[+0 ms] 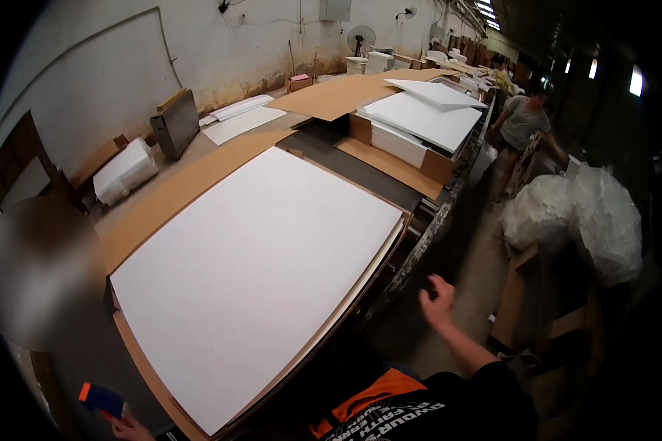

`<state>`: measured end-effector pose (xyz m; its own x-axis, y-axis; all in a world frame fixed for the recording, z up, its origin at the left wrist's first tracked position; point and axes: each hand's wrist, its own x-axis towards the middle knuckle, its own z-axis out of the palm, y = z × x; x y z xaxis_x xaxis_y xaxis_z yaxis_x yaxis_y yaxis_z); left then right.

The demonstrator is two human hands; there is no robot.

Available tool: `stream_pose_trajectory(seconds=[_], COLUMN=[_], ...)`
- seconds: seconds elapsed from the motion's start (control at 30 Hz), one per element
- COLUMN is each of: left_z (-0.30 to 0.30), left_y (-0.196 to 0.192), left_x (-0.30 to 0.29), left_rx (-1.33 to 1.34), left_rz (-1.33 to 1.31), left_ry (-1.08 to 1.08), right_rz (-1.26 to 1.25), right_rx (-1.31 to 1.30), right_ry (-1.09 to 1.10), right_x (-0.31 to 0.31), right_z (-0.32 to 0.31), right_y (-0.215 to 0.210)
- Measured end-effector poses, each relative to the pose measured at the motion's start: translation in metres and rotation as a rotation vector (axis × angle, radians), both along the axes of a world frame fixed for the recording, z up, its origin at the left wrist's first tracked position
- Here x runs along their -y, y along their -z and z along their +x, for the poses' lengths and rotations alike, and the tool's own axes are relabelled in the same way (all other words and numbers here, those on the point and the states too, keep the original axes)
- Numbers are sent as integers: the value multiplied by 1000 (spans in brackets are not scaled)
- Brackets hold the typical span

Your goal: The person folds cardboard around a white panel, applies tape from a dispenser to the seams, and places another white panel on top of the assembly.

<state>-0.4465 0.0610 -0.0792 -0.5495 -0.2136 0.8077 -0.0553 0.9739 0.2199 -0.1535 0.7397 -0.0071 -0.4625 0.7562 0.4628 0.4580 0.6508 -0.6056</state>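
Head view: white lettering (pixel 412 421), partly cut off, crosses the black shirt (pixel 485 404) near an orange patch (pixel 381 392). A large, smooth, plain white panel (pixel 257 272) lies flat on brown cardboard (pixel 173 195) on the dark worktop (pixel 375 176). The left hand's (pixel 130 428) fingers grip a blue-and-orange tool (pixel 101 399); the right hand's (pixel 438 300) fingers, loosely curled, hold nothing, just beside the worktop.

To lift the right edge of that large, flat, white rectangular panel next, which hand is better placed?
Right, probably. The right hand looks empty and hovers off the panel's right side, while the left hand grips a blue-and-orange handheld object at lower left.
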Motion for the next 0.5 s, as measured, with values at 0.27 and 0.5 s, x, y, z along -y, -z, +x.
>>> stream_pose_trajectory(seconds=[0.27,0.5], left_z=[110,129], left_y=[-97,-148], left_x=[-364,-528], left_rx=[42,243], left_rz=[-185,-267], left_ry=[803,1107], right_rz=[-793,-1087], right_rx=[-463,-610], right_ry=[-1411,-698], right_x=[82,-72], right_z=[-135,-179], right_y=[-72,23])
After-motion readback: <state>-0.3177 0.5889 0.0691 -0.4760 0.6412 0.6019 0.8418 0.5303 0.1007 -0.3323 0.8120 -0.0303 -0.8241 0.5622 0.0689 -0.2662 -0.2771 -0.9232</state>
